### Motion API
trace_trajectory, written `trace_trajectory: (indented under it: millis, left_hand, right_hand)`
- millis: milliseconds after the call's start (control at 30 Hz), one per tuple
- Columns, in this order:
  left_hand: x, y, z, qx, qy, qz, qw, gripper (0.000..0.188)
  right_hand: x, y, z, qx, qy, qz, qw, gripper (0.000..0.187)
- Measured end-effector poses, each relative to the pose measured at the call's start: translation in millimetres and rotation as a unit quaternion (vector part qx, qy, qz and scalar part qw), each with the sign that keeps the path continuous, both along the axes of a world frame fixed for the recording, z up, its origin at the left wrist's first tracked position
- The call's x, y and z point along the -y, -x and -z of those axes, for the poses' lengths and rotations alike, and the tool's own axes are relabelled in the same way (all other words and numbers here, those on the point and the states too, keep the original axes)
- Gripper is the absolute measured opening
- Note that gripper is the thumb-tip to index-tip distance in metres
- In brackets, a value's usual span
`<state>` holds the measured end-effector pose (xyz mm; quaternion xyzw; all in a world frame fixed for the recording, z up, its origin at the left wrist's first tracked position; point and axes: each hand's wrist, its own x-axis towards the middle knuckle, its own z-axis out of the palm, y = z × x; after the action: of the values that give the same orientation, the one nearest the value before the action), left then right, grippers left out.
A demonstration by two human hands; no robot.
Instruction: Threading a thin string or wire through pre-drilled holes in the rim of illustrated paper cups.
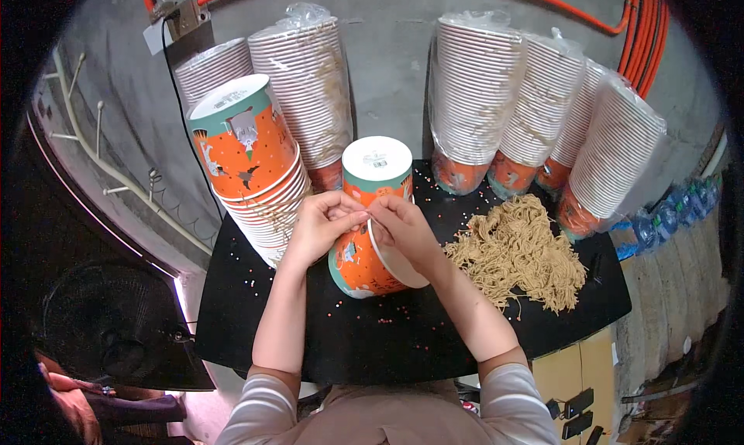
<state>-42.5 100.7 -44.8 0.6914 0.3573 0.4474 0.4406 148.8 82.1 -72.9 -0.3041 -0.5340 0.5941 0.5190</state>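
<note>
A dark fan (101, 321) stands on the floor off the left edge of the black table (310, 344). At the table's back left corner, a leaning stack of orange paper cups (248, 158) lies on its side, base toward the camera, with two plastic-wrapped cup stacks (310, 81) behind it against the grey wall.

The left hand (322, 228) hovers near the middle of the table, fingers curled and pinched at the rim of an orange cup (360, 263) that lies tilted on its side there. A second cup (377, 170) stands upside down just behind, its white base up. The right hand (403, 228) meets the left above the tilted cup, fingertips pinched together; what they pinch is too small to tell, though it looks like a thin string. The right palm rests against the cup's white rim.

Right of the hands, a heap of tan strings (519, 251) lies on the table toward its right edge. Behind it, four wrapped cup sleeves (542, 104) lean at the back right corner. Small coloured specks (364, 317) dot the tabletop.
</note>
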Motion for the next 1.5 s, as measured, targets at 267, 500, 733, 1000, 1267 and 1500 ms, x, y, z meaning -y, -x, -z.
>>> trace_trajectory:
  millis: [267, 500, 733, 1000, 1267, 1500]
  left_hand:
    - [3, 4, -4, -0.031, -0.036, -0.028, 0.998, 0.01]
    - [4, 5, -5, -0.049, -0.046, -0.024, 0.997, 0.009]
    - [3, 6, -4, -0.066, -0.074, -0.022, 0.995, 0.011]
    - [2, 6, -4, -0.063, -0.082, -0.022, 0.994, 0.013]
    - [-1, 6, 2, -0.057, -0.072, -0.034, 0.995, 0.012]
    - [2, 3, -3, -0.088, -0.098, -0.031, 0.991, 0.012]
  right_hand:
    - [4, 0, -8, -0.022, 0.053, -0.019, 0.998, 0.024]
    - [4, 4, -1, 0.014, 0.002, 0.013, 1.0, 0.024]
    - [4, 9, 4, -0.038, 0.029, -0.01, 0.999, 0.017]
    - [4, 12, 3, -0.044, 0.029, -0.007, 0.999, 0.016]
    - [7, 13, -6, -0.086, 0.021, 0.021, 0.996, 0.022]
    - [-2, 8, 7, 0.049, -0.048, 0.082, 0.994, 0.019]
